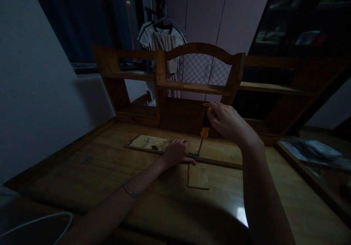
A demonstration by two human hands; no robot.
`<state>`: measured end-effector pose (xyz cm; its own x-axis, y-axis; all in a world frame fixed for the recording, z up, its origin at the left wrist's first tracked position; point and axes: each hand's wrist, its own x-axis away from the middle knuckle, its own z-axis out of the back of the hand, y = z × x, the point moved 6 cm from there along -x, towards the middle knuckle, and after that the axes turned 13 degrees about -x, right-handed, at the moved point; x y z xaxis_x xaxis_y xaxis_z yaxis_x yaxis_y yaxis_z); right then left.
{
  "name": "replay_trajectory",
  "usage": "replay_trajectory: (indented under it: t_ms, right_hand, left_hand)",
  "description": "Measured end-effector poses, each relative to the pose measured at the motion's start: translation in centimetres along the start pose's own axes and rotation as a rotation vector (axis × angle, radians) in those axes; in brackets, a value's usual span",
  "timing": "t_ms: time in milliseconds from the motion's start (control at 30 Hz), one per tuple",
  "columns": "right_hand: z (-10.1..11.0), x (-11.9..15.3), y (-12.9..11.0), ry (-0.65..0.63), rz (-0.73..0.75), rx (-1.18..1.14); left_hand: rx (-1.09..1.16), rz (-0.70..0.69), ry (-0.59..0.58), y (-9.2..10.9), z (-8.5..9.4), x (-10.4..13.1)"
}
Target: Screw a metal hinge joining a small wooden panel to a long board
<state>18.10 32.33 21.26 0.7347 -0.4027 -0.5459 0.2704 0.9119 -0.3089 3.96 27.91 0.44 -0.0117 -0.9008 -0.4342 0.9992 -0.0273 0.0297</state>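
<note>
My right hand is wrapped round the black and yellow handle of a screwdriver, which is held nearly upright. Its shaft slants down to a small metal fitting, seemingly a hinge, on a long narrow wooden board. Over the board's middle, just left of the fitting, my left hand holds it, with the thumb on the near side and the fingers across the top. A small square piece of wood lies directly in front of the fitting. Whether the tip sits in a screw is too dark to tell.
A wooden shelf unit stands along the back of the wooden tabletop. Thin metallic pieces lie at the left. A white cable curves at the lower left. Papers and plastic packets are at the right.
</note>
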Motion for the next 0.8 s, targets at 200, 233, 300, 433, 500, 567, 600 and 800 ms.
replay_trajectory:
  t_ms: [200,233,300,433,500,567,600,800]
  right_hand:
    - [0.38,0.08,-0.39,0.084,0.002,0.014]
    - [0.51,0.09,-0.44,0.087,0.000,0.010]
    - [0.67,0.08,-0.56,0.072,0.004,-0.010]
    - [0.59,-0.02,-0.69,0.044,0.015,-0.034]
    - [0.47,-0.10,-0.61,0.062,0.007,-0.016]
    - [0.31,-0.16,-0.47,0.075,-0.012,0.009]
    - [0.26,-0.17,-0.42,0.083,-0.018,0.021]
    - [0.08,-0.20,-0.75,0.059,0.044,-0.018]
  left_hand:
    - [0.001,0.003,0.011,0.09,0.22,0.06]
    - [0.004,-0.006,0.012,0.11,0.23,0.05]
    - [0.008,-0.019,0.011,0.12,0.20,0.04]
    - [0.001,-0.017,0.018,0.04,0.11,0.07]
    - [-0.005,-0.015,0.027,0.05,0.12,0.13]
    - [-0.007,-0.015,0.032,0.07,0.12,0.17]
    - [-0.005,-0.017,0.032,0.07,0.11,0.17]
    - [-0.003,-0.043,0.017,-0.01,-0.14,0.00]
